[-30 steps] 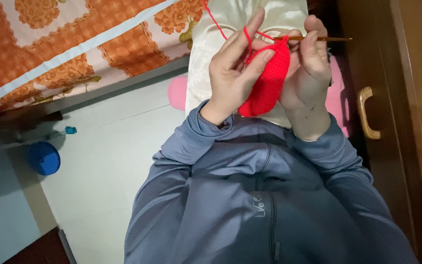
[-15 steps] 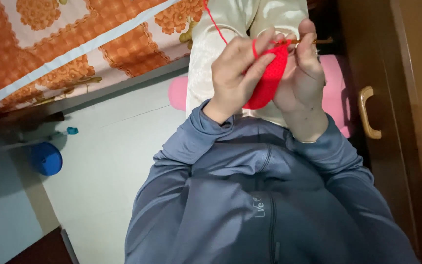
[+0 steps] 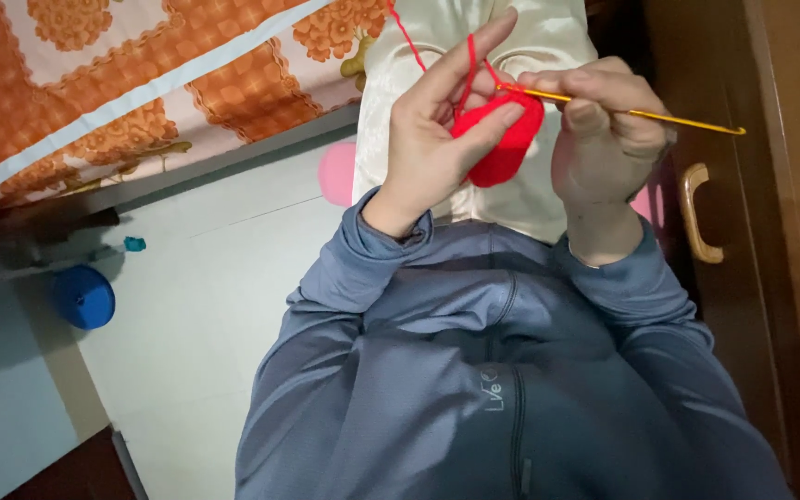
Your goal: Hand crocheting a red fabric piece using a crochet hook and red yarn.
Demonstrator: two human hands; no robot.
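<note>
A red crochet piece (image 3: 502,139) is held at about 12 o'clock in the view, pinched between the thumb and fingers of the left hand (image 3: 437,139). The index finger of that hand is stretched upward, and red yarn (image 3: 468,65) is looped over it and led off toward the top edge. A yellow hook (image 3: 641,114) is gripped in the clenched right hand (image 3: 604,130), at 1 o'clock; its tip is set into the upper edge of the piece, and its shaft is pointed toward 3 o'clock. Both hands are raised above a cream cushion (image 3: 557,37).

Grey sleeves (image 3: 622,296) are seen from 5 to 7 o'clock. An orange patterned bedspread (image 3: 141,83) is spread at 10 to 11 o'clock. A blue spool (image 3: 83,296) is lying on the pale floor (image 3: 206,278) at 9 o'clock, well apart from the hands, with a small teal object (image 3: 134,243) near it. A wooden door with a curved handle (image 3: 693,213) is seen at 3 o'clock. A pink object (image 3: 335,173) is partly hidden beside the cushion.
</note>
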